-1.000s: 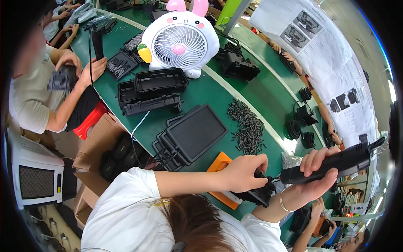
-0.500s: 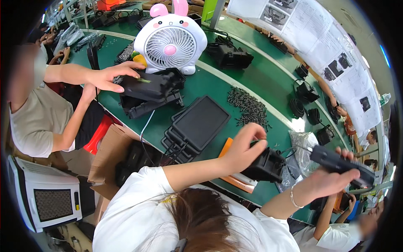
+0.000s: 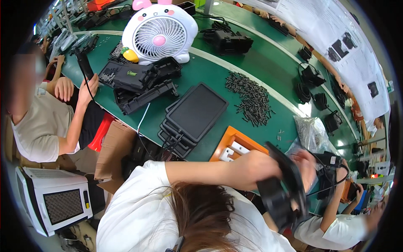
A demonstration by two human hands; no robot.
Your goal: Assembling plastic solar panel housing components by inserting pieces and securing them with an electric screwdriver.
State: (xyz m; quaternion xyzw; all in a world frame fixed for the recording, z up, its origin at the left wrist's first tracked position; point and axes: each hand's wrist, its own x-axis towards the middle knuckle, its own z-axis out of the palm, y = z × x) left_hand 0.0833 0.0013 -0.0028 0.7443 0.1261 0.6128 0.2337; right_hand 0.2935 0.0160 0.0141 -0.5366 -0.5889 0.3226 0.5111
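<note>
A black plastic housing (image 3: pixel 275 197), smeared by motion, is raised off the table at the lower right. My left hand (image 3: pixel 257 169) is closed on its upper left side, fingers partly hidden. Beyond the housing's raised dark edge is my right hand (image 3: pixel 305 164), with blurred fingers; whether it grips anything does not show. The right forearm is mostly covered by the housing. Beside my left hand, an orange fixture (image 3: pixel 218 152) with white blocks inside lies on the green table.
Stacked black flat covers (image 3: pixel 199 111), a pile of small black screws (image 3: pixel 249 98) and a clear plastic bag (image 3: pixel 312 132) lie around. Black cases (image 3: pixel 132 77) sit before a rabbit-shaped fan (image 3: pixel 159 35). Co-workers sit on both sides; a black cable (image 3: pixel 331 185) hangs near the right one.
The black housing has come up off the orange fixture, whose white blocks now show. My left hand moved right and down onto it. My right hand moved left; its long dark object is no longer distinguishable.
</note>
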